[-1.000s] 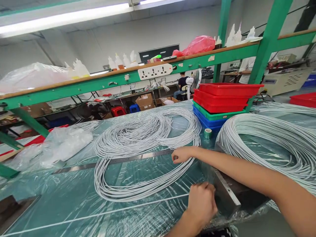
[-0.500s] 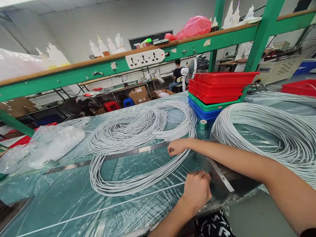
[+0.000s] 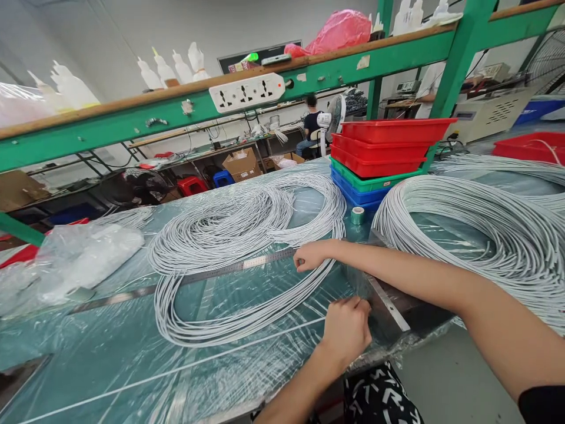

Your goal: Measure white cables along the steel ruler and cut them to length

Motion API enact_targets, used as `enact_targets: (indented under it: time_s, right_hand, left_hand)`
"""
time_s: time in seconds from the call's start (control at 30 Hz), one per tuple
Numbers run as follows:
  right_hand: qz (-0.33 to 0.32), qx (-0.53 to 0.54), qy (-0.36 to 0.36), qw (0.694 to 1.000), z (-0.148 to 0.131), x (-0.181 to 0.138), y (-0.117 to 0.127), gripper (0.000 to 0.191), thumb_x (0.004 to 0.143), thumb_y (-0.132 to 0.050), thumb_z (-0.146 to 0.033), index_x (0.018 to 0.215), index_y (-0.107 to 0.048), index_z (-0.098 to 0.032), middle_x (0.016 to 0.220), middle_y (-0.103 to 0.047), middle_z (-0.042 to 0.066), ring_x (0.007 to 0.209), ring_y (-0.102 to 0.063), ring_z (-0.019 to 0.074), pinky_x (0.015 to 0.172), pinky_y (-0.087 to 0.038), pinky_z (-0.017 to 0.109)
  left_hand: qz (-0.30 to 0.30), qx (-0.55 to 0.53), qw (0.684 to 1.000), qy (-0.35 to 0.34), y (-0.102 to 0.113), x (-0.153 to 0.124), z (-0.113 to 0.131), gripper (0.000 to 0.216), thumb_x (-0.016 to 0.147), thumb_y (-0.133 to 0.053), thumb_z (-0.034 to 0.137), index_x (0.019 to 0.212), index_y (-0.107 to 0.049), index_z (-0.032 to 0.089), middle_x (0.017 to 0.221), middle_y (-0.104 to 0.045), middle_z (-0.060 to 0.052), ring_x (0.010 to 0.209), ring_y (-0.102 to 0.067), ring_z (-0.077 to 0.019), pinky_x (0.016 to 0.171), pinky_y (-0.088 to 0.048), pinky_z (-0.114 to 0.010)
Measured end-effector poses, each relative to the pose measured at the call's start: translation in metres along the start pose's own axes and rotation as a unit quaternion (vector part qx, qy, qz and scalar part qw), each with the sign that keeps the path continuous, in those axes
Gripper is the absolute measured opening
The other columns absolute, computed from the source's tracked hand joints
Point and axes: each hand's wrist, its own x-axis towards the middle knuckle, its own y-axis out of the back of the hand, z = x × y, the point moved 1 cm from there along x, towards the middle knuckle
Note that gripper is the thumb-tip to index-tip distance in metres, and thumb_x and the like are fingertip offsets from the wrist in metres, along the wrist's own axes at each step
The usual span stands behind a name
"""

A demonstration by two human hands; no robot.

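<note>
My left hand (image 3: 347, 330) is closed at the near side of the table, with its knuckles up. A single straight white cable (image 3: 172, 370) runs from the lower left into this hand; its end is hidden by the fingers. My right hand (image 3: 311, 255), farther forward, is curled shut at the right end of a steel ruler (image 3: 253, 261). What its fingers hold, if anything, is hidden. Its wrist crosses over a loose loop of white cables (image 3: 247, 330). Beyond the ruler lies a thick pile of coiled white cables (image 3: 212, 229).
A metal block with a raised strip (image 3: 388, 303) sits under my right forearm. To the right is a big cable coil (image 3: 459, 194). Stacked trays (image 3: 392, 132), a tape roll (image 3: 357, 215) and a plastic bag (image 3: 95, 253) stand around. A green shelf rail (image 3: 172, 115) spans the back.
The whole scene has shifted slightly left and up as my head moved. Both hands keep their closed shape and nearly the same places over the table.
</note>
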Motion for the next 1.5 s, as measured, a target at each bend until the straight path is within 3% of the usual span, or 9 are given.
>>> enact_targets:
  time_s: [0.63, 1.5]
  right_hand:
    - [0.005, -0.018, -0.007, 1.0, -0.007, -0.006, 0.003, 0.03, 0.09, -0.059, -0.034, 0.111, -0.073, -0.017, 0.099, -0.073, 0.005, 0.08, -0.063, 0.0171, 0.063, -0.037, 0.026]
    - [-0.014, -0.001, -0.016, 1.0, -0.016, -0.014, 0.004, 0.031, 0.091, -0.056, -0.031, 0.113, -0.071, -0.015, 0.106, -0.072, 0.008, 0.087, -0.065, 0.0199, 0.068, -0.041, 0.026]
  left_hand:
    - [0.018, -0.009, 1.0, 0.004, -0.003, -0.002, 0.002, 0.012, 0.09, -0.046, 0.015, 0.083, -0.057, 0.018, 0.082, -0.062, -0.002, 0.073, -0.06, -0.0178, 0.064, -0.043, -0.03]
    - [0.065, -0.009, 0.998, -0.01, -0.015, -0.006, 0.004, 0.011, 0.088, -0.047, 0.017, 0.08, -0.054, 0.018, 0.078, -0.061, -0.001, 0.068, -0.059, -0.0164, 0.055, -0.034, -0.03]
